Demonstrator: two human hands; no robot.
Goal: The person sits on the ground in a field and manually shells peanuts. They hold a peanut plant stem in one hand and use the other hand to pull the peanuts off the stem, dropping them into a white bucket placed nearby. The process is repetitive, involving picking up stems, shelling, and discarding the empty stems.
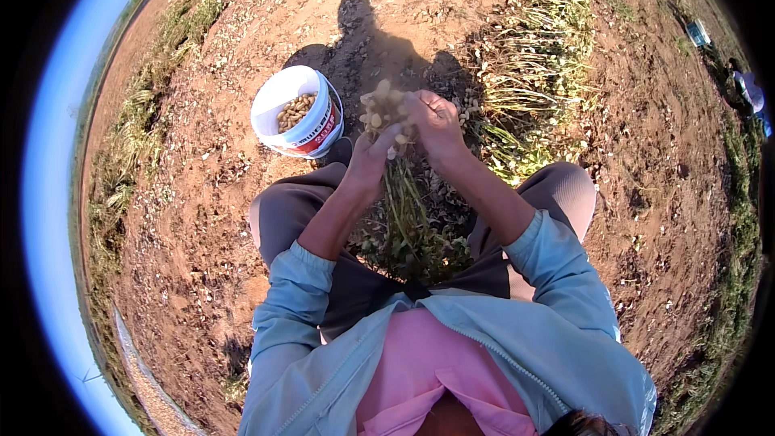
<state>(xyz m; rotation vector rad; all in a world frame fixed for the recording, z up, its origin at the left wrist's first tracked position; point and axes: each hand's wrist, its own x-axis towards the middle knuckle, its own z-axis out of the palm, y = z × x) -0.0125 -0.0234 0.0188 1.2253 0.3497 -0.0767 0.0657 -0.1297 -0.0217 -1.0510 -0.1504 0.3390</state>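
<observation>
My left hand (370, 156) grips a bunch of peanut plants just below the roots. Pale peanut pods (382, 108) cluster at its top, slightly blurred. The green stems (404, 194) hang down from my hands, and their leafy ends (418, 254) lie between my bent knees. On the right side of the cluster, my right hand (437, 124) has its fingers closed at the pods; what exactly they pinch is partly hidden. A white plastic bucket (330, 133) with a red printed label stands to the left of my hands. Loose peanuts (296, 111) lie inside it.
A row of uprooted peanut plants (539, 42) lies at the upper right. Another plant row (145, 97) runs along the left. A dark shoe (340, 151) is beside the bucket. Far right sits a teal container (697, 33). A pale strip covered with peanuts (151, 393) lies lower left.
</observation>
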